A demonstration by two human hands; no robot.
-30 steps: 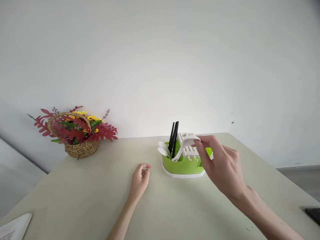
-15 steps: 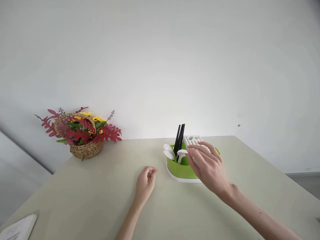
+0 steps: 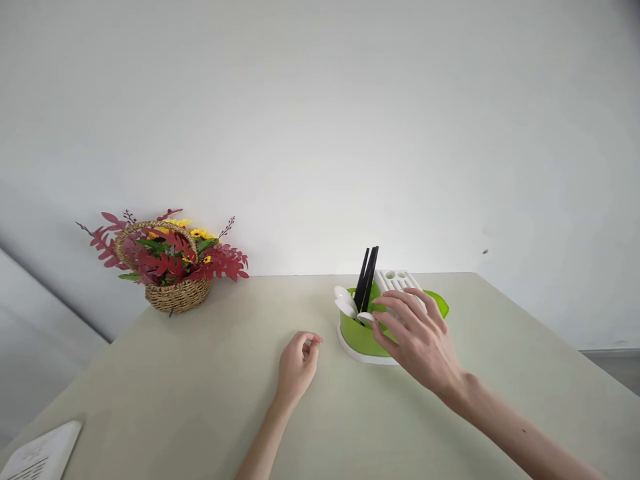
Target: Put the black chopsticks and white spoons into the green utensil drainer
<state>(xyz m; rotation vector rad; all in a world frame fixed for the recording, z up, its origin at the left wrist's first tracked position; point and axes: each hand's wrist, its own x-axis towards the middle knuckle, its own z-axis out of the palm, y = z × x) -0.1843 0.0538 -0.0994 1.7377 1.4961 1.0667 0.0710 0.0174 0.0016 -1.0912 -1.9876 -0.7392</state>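
Note:
My right hand (image 3: 417, 333) reaches over the front of a green utensil holder (image 3: 361, 339) on a white base. Its thumb and forefinger close on the bowl end of a white spoon (image 3: 366, 318), whose handle points down into the holder, out of sight. Two other white spoons (image 3: 345, 303) lean at the holder's left rim, bowls up. Black chopsticks (image 3: 367, 279) stand upright behind them. A white slotted block (image 3: 395, 280) at the back is partly covered by my fingers. My left hand (image 3: 299, 367) rests on the table left of the holder, fingers curled, with nothing visible in them.
A wicker basket (image 3: 179, 295) of red leaves and yellow flowers stands at the table's back left, near the wall. A white slotted board or tray (image 3: 45, 453) lies at the lower left, cut off by the frame. The pale table (image 3: 200, 393) meets the wall (image 3: 310, 133) behind.
The spoon in my right hand has sunk lower into the holder, with less of it showing above the rim. My left hand stays curled on the table. The whole view has shifted slightly.

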